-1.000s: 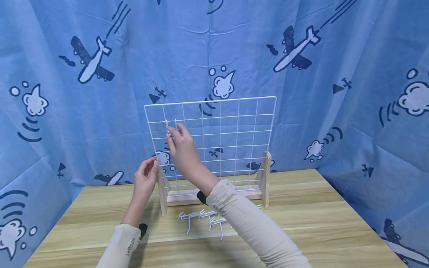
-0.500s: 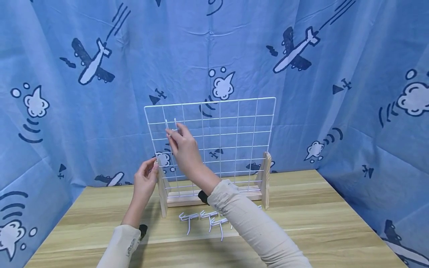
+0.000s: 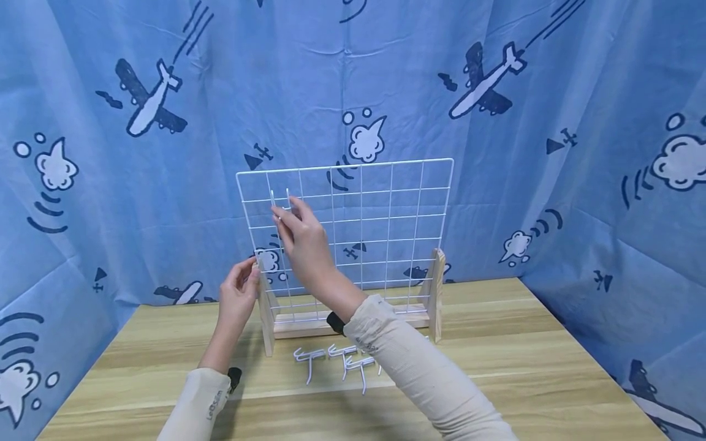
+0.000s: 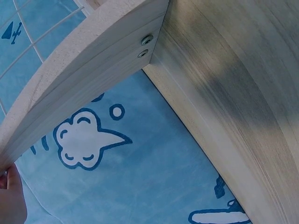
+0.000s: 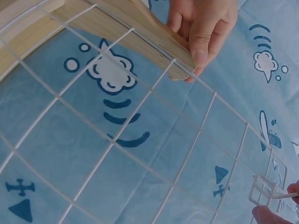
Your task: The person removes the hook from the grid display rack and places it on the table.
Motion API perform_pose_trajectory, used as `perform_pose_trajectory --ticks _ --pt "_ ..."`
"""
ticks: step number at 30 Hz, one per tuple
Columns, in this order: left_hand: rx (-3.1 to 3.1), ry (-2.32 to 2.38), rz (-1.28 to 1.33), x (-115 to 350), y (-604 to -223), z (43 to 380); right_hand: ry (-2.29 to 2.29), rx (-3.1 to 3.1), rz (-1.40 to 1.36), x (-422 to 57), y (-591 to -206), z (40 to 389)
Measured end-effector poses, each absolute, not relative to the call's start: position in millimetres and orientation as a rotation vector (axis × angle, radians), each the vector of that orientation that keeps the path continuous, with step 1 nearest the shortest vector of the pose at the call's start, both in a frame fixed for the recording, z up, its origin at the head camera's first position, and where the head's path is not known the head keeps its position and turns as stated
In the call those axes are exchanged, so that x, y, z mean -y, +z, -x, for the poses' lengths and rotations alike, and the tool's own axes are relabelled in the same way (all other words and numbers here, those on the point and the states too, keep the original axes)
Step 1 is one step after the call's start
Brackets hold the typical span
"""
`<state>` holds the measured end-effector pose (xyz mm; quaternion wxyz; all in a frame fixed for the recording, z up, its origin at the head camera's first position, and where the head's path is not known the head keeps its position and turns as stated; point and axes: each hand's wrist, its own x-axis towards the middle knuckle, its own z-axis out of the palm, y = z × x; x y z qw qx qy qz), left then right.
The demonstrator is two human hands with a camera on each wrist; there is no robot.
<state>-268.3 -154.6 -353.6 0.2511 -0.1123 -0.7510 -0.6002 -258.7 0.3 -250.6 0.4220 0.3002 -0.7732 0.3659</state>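
A white wire grid panel [image 3: 361, 220] stands upright in a wooden stand [image 3: 266, 324]. My right hand [image 3: 309, 245] is at the panel's upper left, pinching a white wire display hook [image 5: 262, 190] by its straight rod. Two prongs of that hook rise above the fingertips in the head view. The hook's square wire end meets the grid near its side edge in the right wrist view; whether it is latched I cannot tell. My left hand [image 3: 238, 297] grips the top of the stand's left side board [image 4: 88, 63], thumb and fingers on its tip.
Several white wire hooks [image 3: 310, 355] lie on the wooden table [image 3: 496, 355] in front of the stand, some partly hidden by the right sleeve [image 3: 425, 373]. A blue curtain [image 3: 220, 122] printed with planes and clouds hangs behind and at both sides.
My right hand and the hook have risen slightly along the grid, with the thumb now closer to the index finger. My left hand keeps its hold on the side board.
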Motion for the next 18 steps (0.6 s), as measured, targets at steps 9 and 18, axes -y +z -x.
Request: perform_pose_trajectory --ticks 9,18 --pt "2.046 -1.634 0.294 157.4 -358.4 273.7 0.888 1.859 -0.799 -11.3 -259.2 257.6" --pt "2.057 -1.646 0.278 162.7 -372.0 286.7 0.871 1.826 -0.814 -28.7 -271.5 256.0"
